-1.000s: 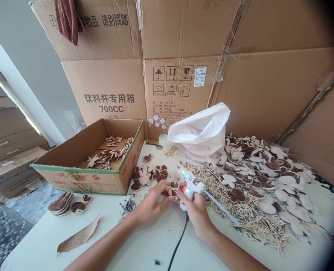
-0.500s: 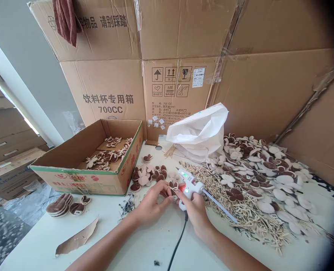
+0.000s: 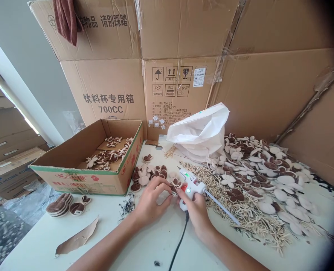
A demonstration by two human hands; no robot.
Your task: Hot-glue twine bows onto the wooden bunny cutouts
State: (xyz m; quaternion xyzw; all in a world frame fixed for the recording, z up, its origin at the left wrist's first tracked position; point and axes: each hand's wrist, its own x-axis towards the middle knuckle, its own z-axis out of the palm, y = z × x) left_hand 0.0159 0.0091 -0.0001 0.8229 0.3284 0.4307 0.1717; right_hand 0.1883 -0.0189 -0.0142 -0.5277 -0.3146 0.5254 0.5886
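Two closed grips: left hand (image 3: 151,201) pinches ornament (image 3: 175,185), right hand (image 3: 194,215) holds glue gun (image 3: 191,187).

- Rear: stacked cartons (image 3: 178,34) behind the work table (image 3: 42,241).
- Left of table: open carton (image 3: 70,177) containing tied ornaments (image 3: 110,150).
- Rear centre: plastic sack (image 3: 197,133) against the stacked cartons.
- Right: heap of flat pieces (image 3: 263,169) beside and partly on loose fibres (image 3: 240,203).
- Lower centre: tied piece (image 3: 175,185) in left hand (image 3: 152,201), just beside hot glue gun (image 3: 192,188) in right hand (image 3: 193,214).
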